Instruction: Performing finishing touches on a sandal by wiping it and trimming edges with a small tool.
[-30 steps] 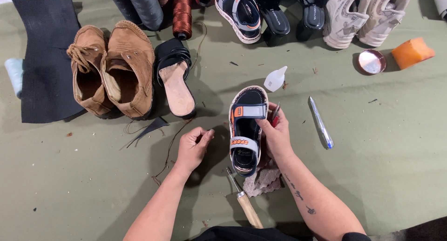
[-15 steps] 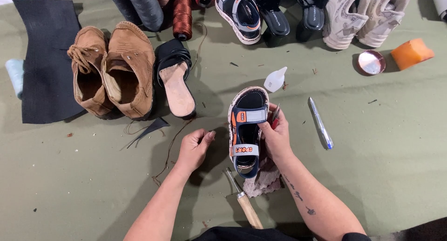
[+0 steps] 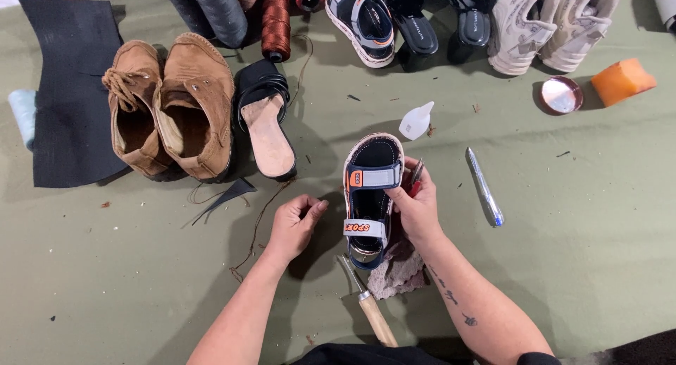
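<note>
Sandal (image 3: pixel 371 196), child-sized, navy with orange and grey straps, was the piece I took as landmark: it lay sole-down near the middle of the olive surface (image 3: pixel 577 266), toe pointing away from me. My right hand (image 3: pixel 417 208) gripped its right edge, fingers closed around the sole, and a thin red-handled tool seemed pinched in the same hand, though I could not tell exactly how. My left hand (image 3: pixel 294 225) rested just left of the sandal, not touching it, fingers loosely curled together and holding nothing that I could see.

Awl with wooden handle (image 3: pixel 367 305) lay just below the sandal's heel, beside a crumpled cloth (image 3: pixel 396 275) tucked partly under it. White glue bottle (image 3: pixel 415 120) stood just above the toe. Silver pen (image 3: pixel 484 187) lay to the sandal's right. Black slide sandal (image 3: pixel 264 122) and a pair of tan suede shoes (image 3: pixel 169 108) sat to the upper left, with a dark rubber sheet (image 3: pixel 67 90) farther left. Thread spools (image 3: pixel 276 20) stood above those, well apart from the sandal. Orange block (image 3: pixel 622 80) and round tin lid (image 3: pixel 560 94) lay far to the upper right.
</note>
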